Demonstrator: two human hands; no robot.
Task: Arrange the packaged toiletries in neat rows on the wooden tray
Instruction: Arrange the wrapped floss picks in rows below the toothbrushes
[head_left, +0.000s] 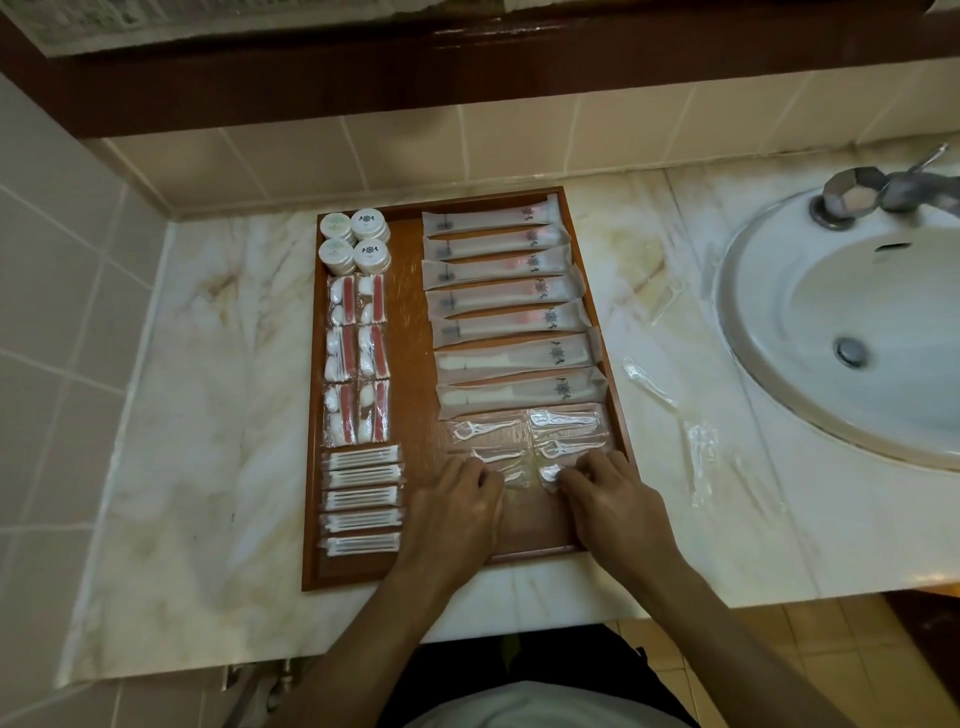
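A wooden tray (410, 395) lies on the marble counter. Its left column holds round white soaps (355, 240), red-and-white vanity packs (357, 358) and cotton-swab packs (362, 500). On the right lie several long toothbrush sachets (506, 304), with clear floss-pick packets (524, 439) below them. My left hand (452, 506) rests on the tray, its fingertips touching a floss-pick packet (511, 470). My right hand (605, 501) has its fingers curled onto another clear packet (550, 474) beside it.
Loose clear floss-pick packets (698, 452) lie on the counter right of the tray. A white sink (852, 332) with a metal tap (872, 195) sits at the far right. Tiled walls bound the counter at the back and left.
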